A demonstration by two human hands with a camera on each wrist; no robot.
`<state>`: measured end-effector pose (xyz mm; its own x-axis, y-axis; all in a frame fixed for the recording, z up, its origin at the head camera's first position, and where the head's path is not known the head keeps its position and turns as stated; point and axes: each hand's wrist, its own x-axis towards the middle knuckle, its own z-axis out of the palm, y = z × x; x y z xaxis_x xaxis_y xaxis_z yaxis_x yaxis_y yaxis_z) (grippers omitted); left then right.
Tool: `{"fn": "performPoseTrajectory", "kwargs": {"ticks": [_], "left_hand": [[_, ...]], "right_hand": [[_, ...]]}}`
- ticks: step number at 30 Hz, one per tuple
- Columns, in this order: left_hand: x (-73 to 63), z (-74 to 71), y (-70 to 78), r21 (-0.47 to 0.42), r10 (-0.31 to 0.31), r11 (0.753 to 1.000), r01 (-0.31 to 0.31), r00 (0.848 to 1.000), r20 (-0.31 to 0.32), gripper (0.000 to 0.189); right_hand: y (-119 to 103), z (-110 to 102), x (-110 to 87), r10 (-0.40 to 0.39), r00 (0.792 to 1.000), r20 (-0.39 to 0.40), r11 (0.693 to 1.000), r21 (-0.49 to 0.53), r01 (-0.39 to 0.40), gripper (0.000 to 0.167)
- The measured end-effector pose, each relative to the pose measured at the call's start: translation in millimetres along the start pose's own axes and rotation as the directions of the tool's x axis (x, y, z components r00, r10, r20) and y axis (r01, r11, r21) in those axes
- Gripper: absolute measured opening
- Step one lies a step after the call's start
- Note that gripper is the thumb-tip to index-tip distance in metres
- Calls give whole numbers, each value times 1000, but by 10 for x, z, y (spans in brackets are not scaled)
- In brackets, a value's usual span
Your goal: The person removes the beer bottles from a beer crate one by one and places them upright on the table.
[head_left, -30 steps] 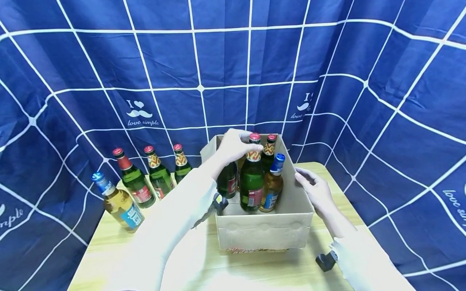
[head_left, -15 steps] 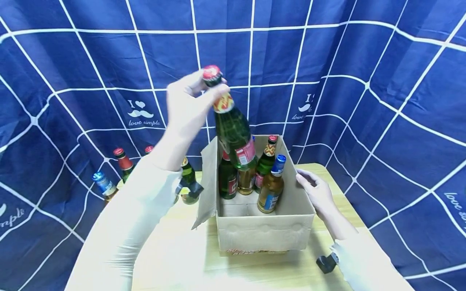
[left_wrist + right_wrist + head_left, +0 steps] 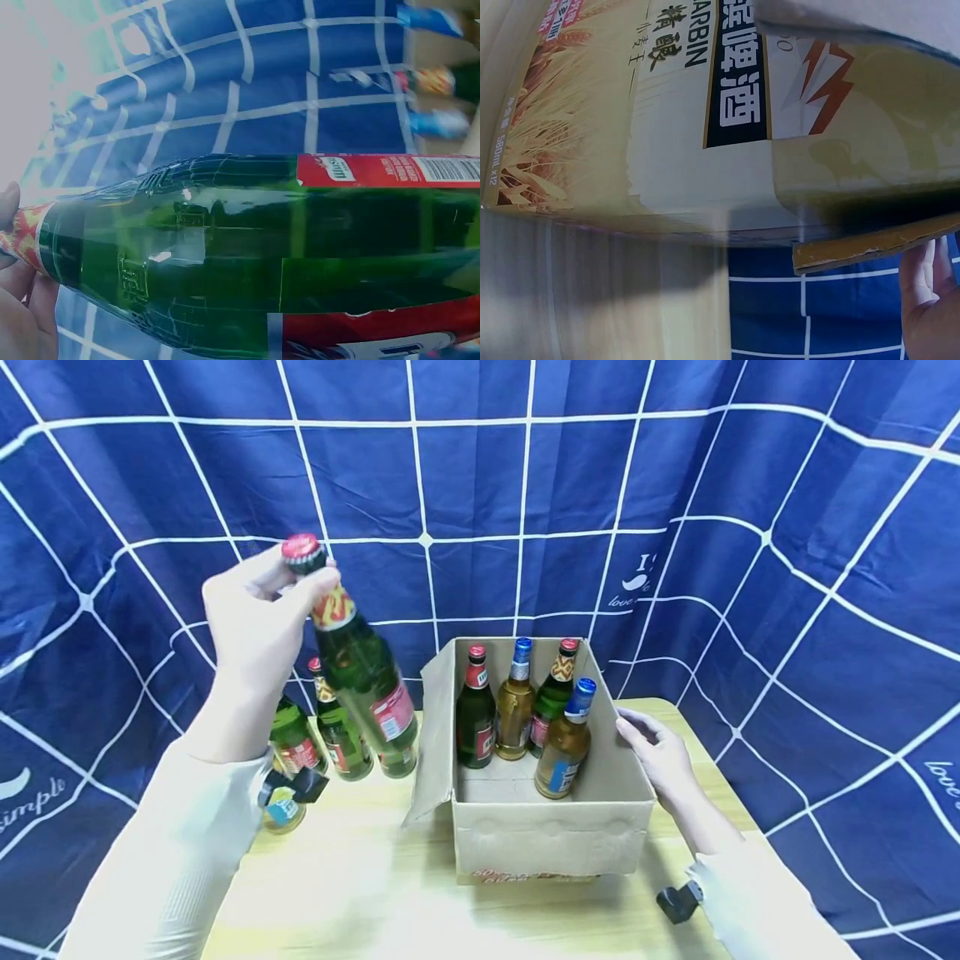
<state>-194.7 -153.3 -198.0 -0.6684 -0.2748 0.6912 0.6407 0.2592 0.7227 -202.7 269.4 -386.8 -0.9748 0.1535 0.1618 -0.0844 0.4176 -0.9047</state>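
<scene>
Currently | box (image 3: pixel 551 839): four bottles (image 3: pixel 514 718) (two blue-capped) | left fingers (image 3: pixel 317 587) pinch green bottle (image 3: pixel 365 677) | right fingers (image 3: pixel 632 732) grip box

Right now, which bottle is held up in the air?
The green bottle gripped by the left hand: it hangs tilted in the air, while the other bottles stand in the box or on the table.

Green bottle (image 3: pixel 362 667) — red-capped, tilted, held aloft, left of open cardboard box (image 3: pixel 553 839)

A pale wood-grain table (image 3: pixel 360 893) carries an open cardboard box (image 3: pixel 551 839). To its left stand green bottles (image 3: pixel 342 735) and a blue-labelled bottle (image 3: pixel 283 812).
</scene>
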Motion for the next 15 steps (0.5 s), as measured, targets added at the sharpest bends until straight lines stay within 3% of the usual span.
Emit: {"fn": "performPoseTrajectory", "kwargs": {"ticks": [4, 8, 12, 15], "left_hand": [[-246, -192, -365, 147, -45, 988, 44, 999, 9, 19], [-513, -336, -720, 246, -139, 959, 138, 990, -12, 21], [-749, -439, -1054, 298, -199, 932, 207, 978, -57, 27], [-896, -512, -1264, 295, -275, 911, 289, 957, -87, 34]], "right_hand": [[10, 4, 8, 5, 1000, 11, 1000, 6, -5, 53], [10, 7, 11, 2, 1000, 10, 1000, 4, -2, 53], [-1, -2, 4, 6, 1000, 5, 1000, 9, -6, 53], [-6, -7, -2, 15, 1000, 3, 1000, 7, -16, 53]]}}
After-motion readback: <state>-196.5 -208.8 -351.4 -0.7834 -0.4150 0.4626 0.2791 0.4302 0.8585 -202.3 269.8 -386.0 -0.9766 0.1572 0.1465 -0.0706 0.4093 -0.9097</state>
